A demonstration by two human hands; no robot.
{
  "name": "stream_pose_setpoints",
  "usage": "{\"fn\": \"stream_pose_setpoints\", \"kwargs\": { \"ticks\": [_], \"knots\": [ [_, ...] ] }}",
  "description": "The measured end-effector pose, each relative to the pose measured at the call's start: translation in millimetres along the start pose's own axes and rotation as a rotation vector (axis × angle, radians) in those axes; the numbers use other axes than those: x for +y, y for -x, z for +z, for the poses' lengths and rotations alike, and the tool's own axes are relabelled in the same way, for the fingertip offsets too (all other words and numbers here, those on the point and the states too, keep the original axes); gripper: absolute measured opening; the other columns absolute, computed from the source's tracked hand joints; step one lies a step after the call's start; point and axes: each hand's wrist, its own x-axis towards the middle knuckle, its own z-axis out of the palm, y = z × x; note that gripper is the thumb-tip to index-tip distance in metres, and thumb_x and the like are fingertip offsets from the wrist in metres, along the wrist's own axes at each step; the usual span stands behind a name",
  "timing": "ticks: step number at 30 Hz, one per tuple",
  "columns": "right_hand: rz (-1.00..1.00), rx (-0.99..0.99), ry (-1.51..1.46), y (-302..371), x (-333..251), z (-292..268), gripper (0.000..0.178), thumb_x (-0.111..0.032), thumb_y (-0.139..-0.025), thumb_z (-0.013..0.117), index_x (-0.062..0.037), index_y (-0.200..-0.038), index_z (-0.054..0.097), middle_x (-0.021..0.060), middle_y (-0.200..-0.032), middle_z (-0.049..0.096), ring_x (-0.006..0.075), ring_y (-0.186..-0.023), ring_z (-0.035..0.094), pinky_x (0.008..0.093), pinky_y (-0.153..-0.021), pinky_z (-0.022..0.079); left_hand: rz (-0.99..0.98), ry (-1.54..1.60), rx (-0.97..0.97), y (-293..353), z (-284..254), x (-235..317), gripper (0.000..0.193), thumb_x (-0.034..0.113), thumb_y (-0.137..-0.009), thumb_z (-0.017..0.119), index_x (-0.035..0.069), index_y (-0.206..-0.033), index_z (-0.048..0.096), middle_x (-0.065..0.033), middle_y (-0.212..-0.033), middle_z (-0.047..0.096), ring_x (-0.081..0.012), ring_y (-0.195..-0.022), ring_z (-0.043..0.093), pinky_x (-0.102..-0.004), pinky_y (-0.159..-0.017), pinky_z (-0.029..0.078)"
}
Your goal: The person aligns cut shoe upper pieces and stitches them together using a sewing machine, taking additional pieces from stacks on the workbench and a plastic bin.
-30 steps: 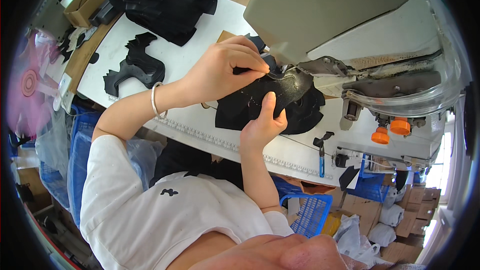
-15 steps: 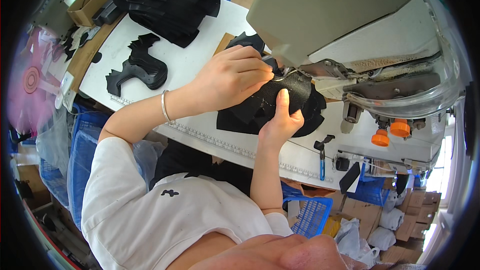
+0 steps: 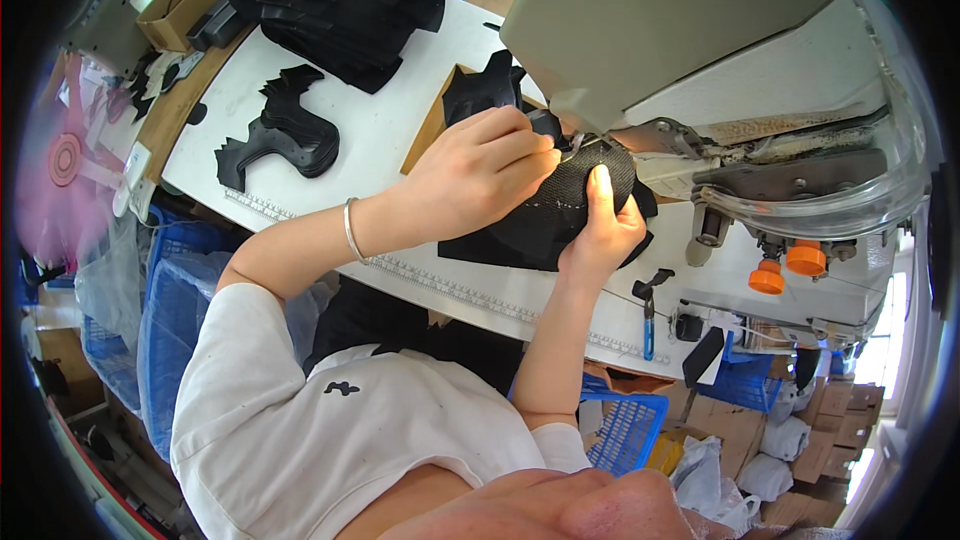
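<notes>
A black mesh fabric piece (image 3: pixel 560 200) lies under the needle area of a grey-green sewing machine (image 3: pixel 670 20). My left hand (image 3: pixel 485 168), a bangle on its wrist, is closed in a pinch at the fabric's edge beside the needle. My right hand (image 3: pixel 605 232) grips the near right side of the piece, thumb on top and fingers mostly hidden beneath. Beyond my left hand, a jagged black piece (image 3: pixel 485 88) rests by a tan board (image 3: pixel 425 145). I cannot tell whether it is joined to the mesh.
Stacked curved black pieces (image 3: pixel 290 130) lie left on the white table (image 3: pixel 370 150), with a taller black stack (image 3: pixel 340 0) behind. A blue-handled tool (image 3: pixel 648 325) lies right, below orange knobs (image 3: pixel 785 268). A pink fan (image 3: pixel 65 160) spins at far left. Blue crates (image 3: pixel 628 430) stand below.
My right hand has moved right and slightly away from me, turning the mesh piece. My left hand has shifted slightly right and nearer. More of the jagged black piece and tan board shows.
</notes>
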Motion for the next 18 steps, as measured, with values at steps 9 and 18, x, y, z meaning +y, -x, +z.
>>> {"fn": "stream_pose_setpoints", "kwargs": {
  "ticks": [9, 18],
  "knots": [
    [0.005, 0.064, -0.008, -14.1, 3.8, -14.1, 0.02, -0.017, -0.095, 0.061, 0.0006, -0.086, 0.064, 0.0044, -0.081, 0.066, 0.0099, -0.069, 0.06, 0.0259, -0.062, 0.049, -0.027, -0.007, -0.02, -1.9, -2.1, 10.6, 0.033, 0.005, -0.067, 0.077, -0.004, -0.097, 0.068, -0.0085, -0.094, 0.066, -0.0233, -0.081, 0.059, -0.0312, -0.071, 0.053],
    [0.256, -0.183, -0.174, 63.9, 16.1, 19.5, 0.02, -0.013, -0.098, 0.056, 0.001, -0.113, 0.059, 0.0065, -0.101, 0.062, 0.0119, -0.085, 0.062, 0.0331, -0.065, 0.061, 0.058, 0.067, -0.135, -2.7, -17.2, -5.4, 0.029, 0.006, -0.066, 0.076, -0.004, -0.092, 0.069, -0.0098, -0.1, 0.069, -0.0246, -0.085, 0.061, -0.0302, -0.072, 0.054]
  ]
}}
